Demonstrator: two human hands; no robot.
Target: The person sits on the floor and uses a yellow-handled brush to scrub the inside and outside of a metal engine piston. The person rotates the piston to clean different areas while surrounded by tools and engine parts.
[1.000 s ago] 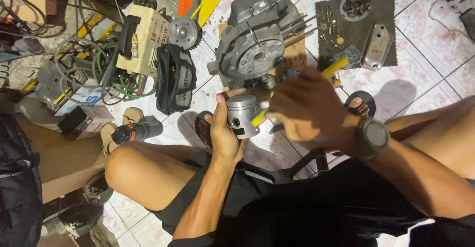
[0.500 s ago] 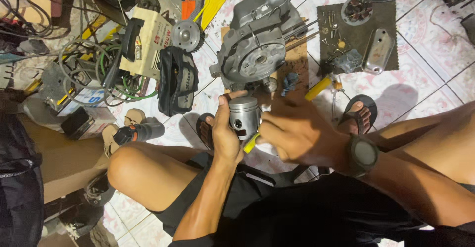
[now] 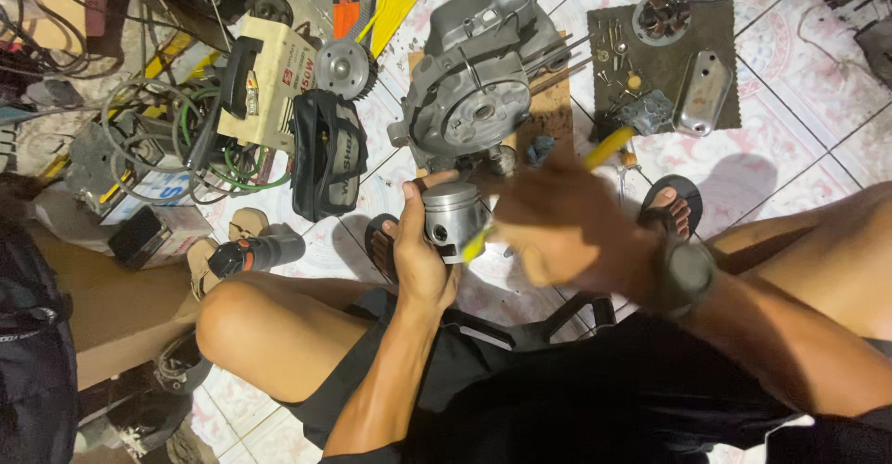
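Above our knees, our left hand (image 3: 420, 250) has its grip clamped on the piston (image 3: 452, 215); our blurred right hand (image 3: 567, 227) grips a yellow-handled tool (image 3: 476, 239) beside it.

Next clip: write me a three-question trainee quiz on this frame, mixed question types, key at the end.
1. True or false: the left hand grips the piston above the person's lap.
2. What lies on the dark mat? A) a chrome cover and small parts B) a cordless drill C) a helmet
3. Fill in: the blurred right hand brings a tool with a ____ handle to the piston.

Key: 1 true; 2 A; 3 yellow
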